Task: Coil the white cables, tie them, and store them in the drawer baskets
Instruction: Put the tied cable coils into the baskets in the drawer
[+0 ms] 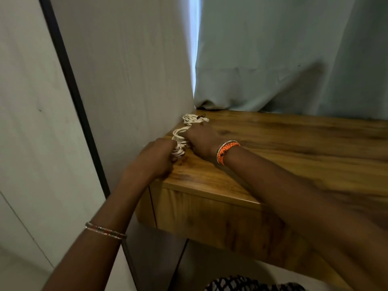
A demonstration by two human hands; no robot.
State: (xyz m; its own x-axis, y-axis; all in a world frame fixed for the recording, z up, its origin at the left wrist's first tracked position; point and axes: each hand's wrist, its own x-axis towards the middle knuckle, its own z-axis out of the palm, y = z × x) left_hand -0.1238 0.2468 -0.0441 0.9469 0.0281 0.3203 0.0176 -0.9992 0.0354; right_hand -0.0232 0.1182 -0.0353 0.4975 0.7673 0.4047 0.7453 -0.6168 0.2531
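Both hands are working a bundle of white cables (pixel 180 141) at the back left corner of a wooden table (pixel 273 156), right against the pale wall panel (pixel 130 66). The left hand (pixel 156 159) is curled into a fist on the near end of the bundle, and the right hand (pixel 201 142) is clamping down on the far side, fingers wrapped over the loops; fingertips are hidden under the knuckles, so exact pinch points are unclear. A second small coil (pixel 194 119) is lying just behind, touching the wall, with what looks like a dark tie on it. Judgement: this is the coil-and-tie step, with storing not yet begun, since no drawer basket is showing. To do it well, keep the loops squeezed flat and even in one hand while the other is cinching the tie round the middle, and avoid letting strands spring out toward the wall gap. The tabletop is glossy wood grain with a drawer front (pixel 210 219) below the edge, shut. A pale green curtain (pixel 294 55) is hanging behind the table, with a bright slit of daylight at its left edge. The room is dim. An orange braided band (pixel 227 151) is sitting on the right wrist and thin bangles (pixel 106 230) on the left forearm.
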